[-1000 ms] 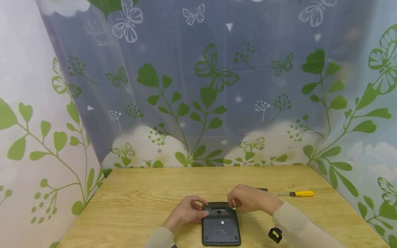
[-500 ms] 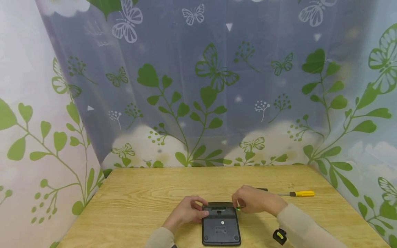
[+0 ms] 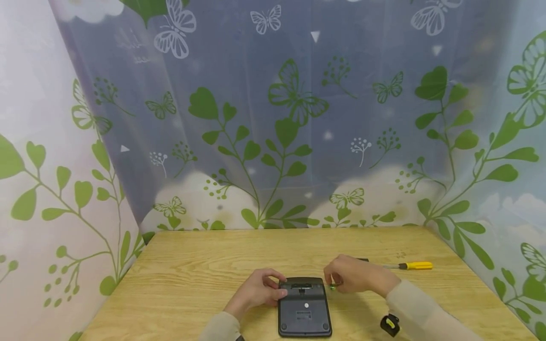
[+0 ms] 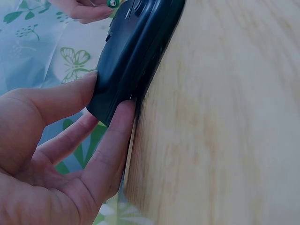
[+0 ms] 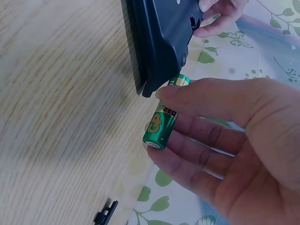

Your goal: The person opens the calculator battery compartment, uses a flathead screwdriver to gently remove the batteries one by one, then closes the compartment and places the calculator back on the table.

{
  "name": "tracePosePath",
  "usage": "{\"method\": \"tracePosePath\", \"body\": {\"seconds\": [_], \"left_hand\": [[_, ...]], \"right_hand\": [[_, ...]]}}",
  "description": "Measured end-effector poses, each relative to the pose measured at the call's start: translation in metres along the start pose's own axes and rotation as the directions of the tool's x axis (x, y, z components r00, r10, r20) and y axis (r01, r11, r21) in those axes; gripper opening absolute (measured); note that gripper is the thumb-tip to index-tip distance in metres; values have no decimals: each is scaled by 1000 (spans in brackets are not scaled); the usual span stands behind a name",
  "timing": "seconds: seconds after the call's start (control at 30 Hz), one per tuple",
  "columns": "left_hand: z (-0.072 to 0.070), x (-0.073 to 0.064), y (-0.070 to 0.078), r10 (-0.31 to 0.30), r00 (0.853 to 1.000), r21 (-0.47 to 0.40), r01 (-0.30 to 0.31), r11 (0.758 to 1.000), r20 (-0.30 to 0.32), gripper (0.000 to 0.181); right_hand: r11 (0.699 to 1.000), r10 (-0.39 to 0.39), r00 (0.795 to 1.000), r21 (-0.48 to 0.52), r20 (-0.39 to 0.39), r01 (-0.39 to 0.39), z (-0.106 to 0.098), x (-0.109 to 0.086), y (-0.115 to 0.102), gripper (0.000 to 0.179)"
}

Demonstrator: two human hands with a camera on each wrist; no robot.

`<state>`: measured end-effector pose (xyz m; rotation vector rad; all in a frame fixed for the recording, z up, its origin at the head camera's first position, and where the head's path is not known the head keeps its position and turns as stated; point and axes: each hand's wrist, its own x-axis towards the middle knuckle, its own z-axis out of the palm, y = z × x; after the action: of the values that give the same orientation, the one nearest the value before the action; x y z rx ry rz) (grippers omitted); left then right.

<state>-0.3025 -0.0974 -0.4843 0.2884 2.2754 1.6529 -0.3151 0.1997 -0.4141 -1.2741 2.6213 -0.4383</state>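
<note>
A black calculator (image 3: 304, 315) lies face down on the table, its battery compartment (image 3: 302, 286) uncovered near the far edge. My left hand (image 3: 258, 291) holds the calculator's far left corner; in the left wrist view the thumb presses its back and fingers touch the edge. Just off the right side, my right hand (image 3: 351, 274) pinches a green battery (image 5: 160, 124) between thumb and fingers. In the right wrist view the battery's lower end shows, while the thumb partly covers its middle. Whether anything lies in the compartment is too small to tell.
A yellow-handled screwdriver (image 3: 417, 265) lies on the wooden table (image 3: 204, 255) at the right. A small black cover (image 5: 106, 213) lies beyond the right hand, partly hidden by it in the head view. Patterned curtains (image 3: 256, 142) stand behind and at both sides.
My right hand has moved a little to the right with the battery, away from the calculator's far right corner. The left hand and the calculator stay in place.
</note>
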Motion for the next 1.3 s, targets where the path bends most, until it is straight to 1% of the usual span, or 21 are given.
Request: {"method": "tracePosePath", "body": {"seconds": [0.1, 0.3, 0.43, 0.97, 1.1, 1.3], "left_hand": [[0, 0, 0, -3, 1000, 0, 3, 1000, -1, 33], [0, 1, -1, 8, 1000, 0, -8, 1000, -2, 33], [0, 1, -1, 1, 1000, -2, -1, 1000, 0, 33], [-1, 0, 1, 10, 1000, 2, -10, 1000, -1, 33], [-1, -1, 2, 4, 1000, 4, -4, 1000, -3, 32], [0, 0, 1, 9, 1000, 10, -9, 1000, -3, 31]], "right_hand": [[1000, 2, 1000, 9, -1, -2, -1, -2, 2, 20], [999, 30, 1000, 19, -3, -30, -1, -7, 7, 19], [999, 38, 999, 18, -10, -38, 0, -10, 10, 18], [1000, 20, 999, 19, -35, -20, 2, -24, 25, 17], [999, 32, 999, 33, -29, -31, 1, -27, 30, 17], [995, 78, 997, 58, -20, -77, 2, -35, 37, 17]]}}
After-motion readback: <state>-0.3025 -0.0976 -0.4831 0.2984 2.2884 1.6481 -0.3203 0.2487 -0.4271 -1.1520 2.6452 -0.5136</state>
